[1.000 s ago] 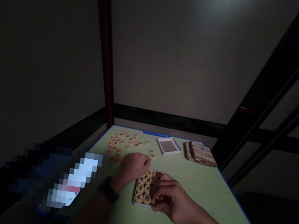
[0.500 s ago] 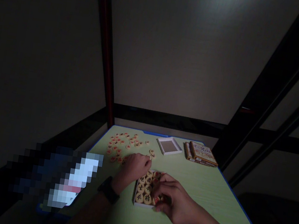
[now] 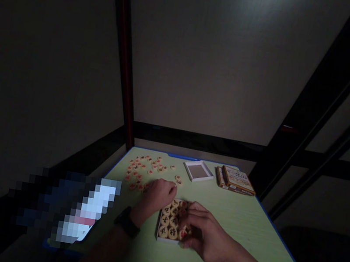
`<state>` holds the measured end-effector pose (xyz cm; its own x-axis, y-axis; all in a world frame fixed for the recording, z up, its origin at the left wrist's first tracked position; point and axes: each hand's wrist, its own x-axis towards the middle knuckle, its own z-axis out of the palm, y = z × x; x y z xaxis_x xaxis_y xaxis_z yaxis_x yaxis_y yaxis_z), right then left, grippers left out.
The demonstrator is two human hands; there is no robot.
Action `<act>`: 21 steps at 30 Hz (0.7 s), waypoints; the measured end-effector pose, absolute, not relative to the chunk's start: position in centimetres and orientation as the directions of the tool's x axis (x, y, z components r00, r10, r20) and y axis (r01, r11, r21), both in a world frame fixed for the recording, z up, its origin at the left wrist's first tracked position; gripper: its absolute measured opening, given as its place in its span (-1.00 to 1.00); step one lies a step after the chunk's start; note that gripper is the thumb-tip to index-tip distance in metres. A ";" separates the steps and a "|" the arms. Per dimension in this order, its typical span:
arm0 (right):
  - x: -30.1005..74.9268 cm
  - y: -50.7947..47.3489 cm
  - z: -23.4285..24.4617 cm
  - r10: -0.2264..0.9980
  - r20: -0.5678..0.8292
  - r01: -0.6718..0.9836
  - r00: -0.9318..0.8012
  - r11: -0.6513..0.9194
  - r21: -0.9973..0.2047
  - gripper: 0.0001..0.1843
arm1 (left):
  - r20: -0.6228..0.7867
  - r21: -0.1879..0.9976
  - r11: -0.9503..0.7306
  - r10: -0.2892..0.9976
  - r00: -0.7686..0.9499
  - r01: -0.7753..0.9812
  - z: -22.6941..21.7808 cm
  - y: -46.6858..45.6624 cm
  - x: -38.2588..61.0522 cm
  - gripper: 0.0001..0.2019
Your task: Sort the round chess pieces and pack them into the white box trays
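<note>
**A:** Set the scene for us.

**B:** Dim room, bare pale wall, and a light green table with a blue rim [image 3: 239, 229] carrying it all. My landmark is the small white cardboard box [image 3: 159, 226], packed with rows of round pale wooden discs [image 3: 169, 221].

**A:** Start left of that box.

**B:** Far behind it to the left, a dark red upright post [image 3: 122, 60] rises at the table's corner. Closer, behind-left of the box, loose pale discs with red and black marks [image 3: 142, 168] lie scattered. The left hand [image 3: 158, 195], with a black wristband [image 3: 128, 222], sits just behind-left of the box. It's knuckled over, with the fingertips bunched beside one loose disc. Whether it grips anything, I can't tell.

**A:** And on the box?

**B:** The right hand [image 3: 205, 235] covers its right side, fingers bent down onto the packed discs, hiding some. Pinching or only touching, I can't tell.

**A:** Beyond it?

**B:** Behind the box is an empty shallow white lid [image 3: 198, 170]. Further right is a flat brown printed box [image 3: 235, 179], with black slanting frame beams [image 3: 320, 92] behind it.
</note>
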<state>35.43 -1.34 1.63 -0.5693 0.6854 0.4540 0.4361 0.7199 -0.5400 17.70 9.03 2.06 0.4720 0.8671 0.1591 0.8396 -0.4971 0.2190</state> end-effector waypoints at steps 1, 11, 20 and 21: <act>35.7 -1.3 1.8 0.697 0.443 0.441 -0.564 0.708 -0.552 -0.78 | 0.157 0.228 -0.491 0.871 0.466 0.841 2.1 9.1 17.7 -0.62; 37.8 -0.4 1.4 0.783 0.109 0.583 -0.612 0.540 -0.607 0.07 | 0.175 0.319 -0.477 0.879 0.444 0.819 1.8 9.5 17.7 -0.64; 39.2 0.3 1.5 0.823 0.087 0.631 -0.562 0.494 -0.598 0.11 | 0.162 0.310 -0.451 0.892 0.421 0.837 2.2 9.1 17.8 -0.63; 39.6 0.5 1.5 0.828 0.078 0.638 -0.555 0.483 -0.599 0.12 | 0.165 0.305 -0.453 0.891 0.422 0.838 2.2 9.1 17.8 -0.63</act>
<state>39.56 0.54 1.52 -0.5546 0.8285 0.0776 0.6381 0.4833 -0.5993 17.83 9.13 2.20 0.4222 0.8914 0.1645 0.8375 -0.4530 0.3054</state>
